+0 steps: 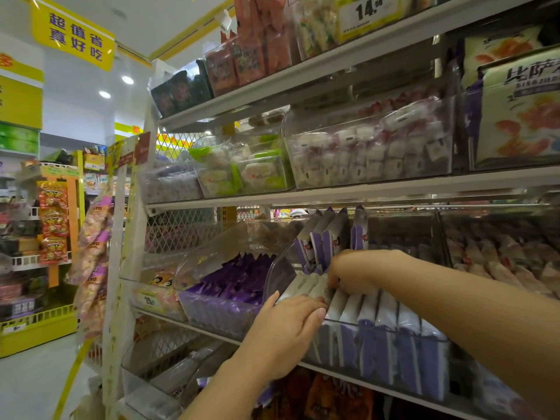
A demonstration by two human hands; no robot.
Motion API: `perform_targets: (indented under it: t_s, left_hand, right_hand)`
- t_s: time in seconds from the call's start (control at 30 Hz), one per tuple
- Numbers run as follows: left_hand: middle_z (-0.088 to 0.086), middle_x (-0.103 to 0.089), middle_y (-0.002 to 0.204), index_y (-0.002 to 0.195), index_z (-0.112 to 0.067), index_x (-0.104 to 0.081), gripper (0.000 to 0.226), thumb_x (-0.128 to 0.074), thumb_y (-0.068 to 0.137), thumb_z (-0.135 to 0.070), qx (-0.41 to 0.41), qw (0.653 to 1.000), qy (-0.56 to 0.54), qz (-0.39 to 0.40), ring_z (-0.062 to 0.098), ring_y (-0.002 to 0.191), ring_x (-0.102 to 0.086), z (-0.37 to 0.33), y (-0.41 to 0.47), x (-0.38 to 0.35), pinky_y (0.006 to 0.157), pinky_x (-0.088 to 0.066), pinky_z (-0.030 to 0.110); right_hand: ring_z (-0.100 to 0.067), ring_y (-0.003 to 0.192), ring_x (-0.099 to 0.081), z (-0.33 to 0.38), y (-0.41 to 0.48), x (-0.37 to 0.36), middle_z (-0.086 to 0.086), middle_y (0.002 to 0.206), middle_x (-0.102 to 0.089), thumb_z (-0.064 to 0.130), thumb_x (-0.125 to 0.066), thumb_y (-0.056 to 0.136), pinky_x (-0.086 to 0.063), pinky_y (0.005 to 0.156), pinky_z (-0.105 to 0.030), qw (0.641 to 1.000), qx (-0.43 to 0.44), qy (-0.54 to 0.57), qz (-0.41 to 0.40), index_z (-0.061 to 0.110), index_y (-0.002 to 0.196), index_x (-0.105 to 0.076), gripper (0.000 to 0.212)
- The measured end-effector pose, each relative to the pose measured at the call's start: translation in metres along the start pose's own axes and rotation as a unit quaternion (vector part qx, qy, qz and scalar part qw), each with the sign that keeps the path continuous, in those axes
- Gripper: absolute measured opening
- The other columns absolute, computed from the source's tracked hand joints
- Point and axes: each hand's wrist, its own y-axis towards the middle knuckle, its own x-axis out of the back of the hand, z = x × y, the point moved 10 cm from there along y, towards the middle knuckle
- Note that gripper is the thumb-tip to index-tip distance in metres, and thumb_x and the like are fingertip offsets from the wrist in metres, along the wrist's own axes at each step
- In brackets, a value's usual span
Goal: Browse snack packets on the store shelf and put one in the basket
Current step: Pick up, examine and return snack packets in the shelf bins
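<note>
In the clear bin (280, 278) at the front of the store shelf (333, 194), both hands are working among a row of white-and-purple packets (378, 312). The left hand (288, 325) is lying over the near end of the row with its fingers fairly straight and open, pressing on the packet tops rather than closing round anything. The right hand (351, 272) is reaching in from the right with its fingers bent down into the packet tops; whether they are pinching one packet is hidden by the back of the hand. Just behind it, more packets of the same kind (321, 237) are standing upright, and a neighbouring bin of dark purple packets (236, 277) is sitting to the left. Above, other bins are showing pale wrapped sweets (369, 147).

Judging from this, the browsing is under way: the person is sorting through one kind, and no packet is lifted clear of the bin yet. The basket is not showing anywhere, so picking one out and dropping it in are both left to do.
</note>
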Motion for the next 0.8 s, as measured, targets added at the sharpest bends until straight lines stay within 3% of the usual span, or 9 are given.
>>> perform_targets:
  t_s: [0.1, 0.23, 0.3, 0.43, 0.53, 0.63, 0.7, 0.77, 0.8]
  left_hand:
    - [-0.024, -0.051, 0.137, 0.130, -0.038, -0.052, 0.041, -0.024, 0.102, -0.046, 0.012, 1.000, -0.020, -0.003, -0.010, 0.126, -0.038, 0.002, 0.000, 0.001, 0.115, -0.003, 0.030]
    - [-0.023, -0.055, 0.134, 0.130, -0.038, -0.054, 0.038, -0.028, 0.102, -0.043, 0.034, 0.998, -0.051, 0.000, -0.005, 0.124, -0.044, 0.004, 0.001, 0.003, 0.117, -0.006, 0.032]
    - [-0.023, -0.054, 0.135, 0.132, -0.037, -0.053, 0.038, -0.029, 0.103, -0.042, 0.036, 0.998, -0.057, 0.003, -0.005, 0.125, -0.043, 0.004, 0.000, 0.004, 0.118, -0.006, 0.032]
    - [-0.023, -0.054, 0.134, 0.132, -0.037, -0.053, 0.037, -0.031, 0.102, -0.040, 0.037, 0.997, -0.065, 0.001, -0.006, 0.124, -0.043, 0.004, 0.001, 0.005, 0.117, -0.005, 0.030]
    - [-0.024, -0.054, 0.134, 0.132, -0.037, -0.053, 0.037, -0.031, 0.102, -0.039, 0.034, 0.998, -0.059, -0.005, -0.006, 0.125, -0.043, 0.004, 0.001, 0.005, 0.117, -0.005, 0.029]
    - [-0.025, -0.054, 0.134, 0.132, -0.038, -0.052, 0.038, -0.030, 0.102, -0.041, 0.033, 0.998, -0.055, -0.009, -0.007, 0.124, -0.043, 0.005, 0.002, 0.004, 0.116, -0.006, 0.029]
    - [-0.025, -0.054, 0.134, 0.132, -0.039, -0.052, 0.038, -0.030, 0.101, -0.042, 0.031, 0.998, -0.054, -0.011, -0.007, 0.124, -0.042, 0.005, 0.002, 0.004, 0.115, -0.006, 0.029]
    - [-0.024, -0.056, 0.131, 0.127, -0.040, -0.054, 0.036, -0.029, 0.101, -0.041, 0.029, 0.998, -0.056, -0.011, -0.008, 0.121, -0.044, 0.005, 0.002, 0.003, 0.113, -0.006, 0.027]
    - [-0.021, -0.058, 0.127, 0.121, -0.039, -0.056, 0.034, -0.029, 0.101, -0.041, 0.029, 0.998, -0.057, -0.012, -0.007, 0.117, -0.045, 0.004, 0.001, 0.002, 0.111, -0.007, 0.026]
  right_hand:
    - [-0.030, 0.114, -0.056, -0.003, 0.001, -0.002, -0.012, 0.129, -0.056, 0.015, -0.045, 0.099, -0.044, 0.094, -0.033, 0.999, 0.004, -0.018, 0.034, 0.010, 0.134, -0.053, 0.036]
    - [-0.030, 0.107, -0.061, -0.009, 0.006, -0.010, -0.010, 0.120, -0.062, 0.017, -0.048, 0.095, -0.052, 0.094, -0.039, 0.996, 0.001, 0.061, 0.068, 0.013, 0.122, -0.062, 0.030]
    - [-0.030, 0.106, -0.062, -0.009, 0.010, -0.008, -0.011, 0.117, -0.063, 0.015, -0.047, 0.094, -0.052, 0.093, -0.038, 0.996, -0.001, 0.075, 0.046, 0.011, 0.118, -0.064, 0.029]
    - [-0.021, 0.101, -0.060, -0.021, 0.012, -0.002, -0.001, 0.112, -0.063, 0.011, -0.051, 0.094, -0.045, 0.081, -0.024, 0.992, -0.009, 0.122, -0.019, 0.020, 0.116, -0.067, 0.028]
    - [-0.024, 0.103, -0.061, -0.031, 0.019, 0.010, -0.004, 0.113, -0.063, 0.012, -0.057, 0.090, -0.048, 0.085, -0.028, 0.987, -0.040, 0.142, -0.069, 0.018, 0.111, -0.068, 0.024]
    - [-0.023, 0.087, -0.059, -0.044, 0.016, 0.032, -0.004, 0.092, -0.055, 0.013, -0.061, 0.086, -0.045, 0.073, -0.027, 0.979, -0.076, 0.137, -0.130, 0.015, 0.104, -0.068, 0.020]
    - [-0.024, 0.085, -0.063, -0.048, 0.013, 0.048, 0.004, 0.077, -0.054, 0.013, -0.058, 0.087, -0.042, 0.068, -0.026, 0.972, -0.046, 0.139, -0.183, 0.017, 0.096, -0.070, 0.016]
    - [-0.026, 0.093, -0.066, -0.044, 0.011, 0.042, 0.002, 0.079, -0.061, 0.017, -0.058, 0.088, -0.042, 0.068, -0.027, 0.981, -0.045, 0.111, -0.152, 0.015, 0.100, -0.070, 0.016]
    - [-0.026, 0.096, -0.065, -0.045, 0.017, 0.032, -0.003, 0.092, -0.066, 0.020, -0.058, 0.090, -0.043, 0.070, -0.028, 0.984, -0.064, 0.115, -0.122, 0.013, 0.107, -0.068, 0.021]
